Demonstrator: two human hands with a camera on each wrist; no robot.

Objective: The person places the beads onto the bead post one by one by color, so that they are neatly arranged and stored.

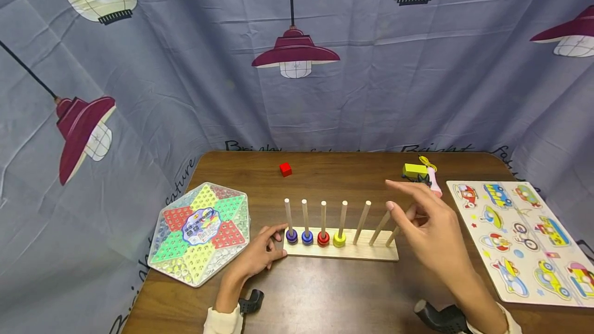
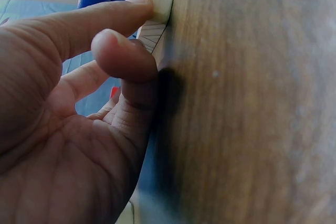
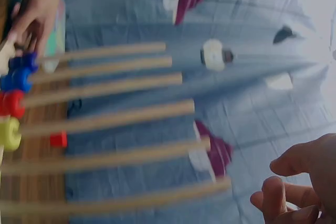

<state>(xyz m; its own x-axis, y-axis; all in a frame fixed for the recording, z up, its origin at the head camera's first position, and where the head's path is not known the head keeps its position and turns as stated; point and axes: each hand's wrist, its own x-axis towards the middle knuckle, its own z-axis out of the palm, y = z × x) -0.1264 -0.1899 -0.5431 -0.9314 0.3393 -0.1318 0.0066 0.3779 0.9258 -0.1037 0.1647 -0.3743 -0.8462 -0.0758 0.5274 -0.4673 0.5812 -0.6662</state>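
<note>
A wooden peg board [image 1: 325, 252] with a row of several upright posts sits on the table. From the left, purple rings [image 1: 291, 236], blue rings [image 1: 307, 238], red rings [image 1: 323, 239] and yellow rings [image 1: 340, 240] sit low on the first posts; the posts further right are bare. My left hand [image 1: 258, 251] holds the board's left end, index finger at the back corner and thumb at the front. Raised over the right end, my right hand [image 1: 433, 228] has thumb and index finger apart with nothing between them. It partly hides the rightmost posts.
A hexagonal star-patterned game board [image 1: 172, 245] lies to the left. Behind the peg board is a red cube [image 1: 285, 169]. At the back right are a yellow block [image 1: 414, 170] and a pink-handled item [image 1: 434, 182]. A picture puzzle board [image 1: 503, 267] covers the table's right side.
</note>
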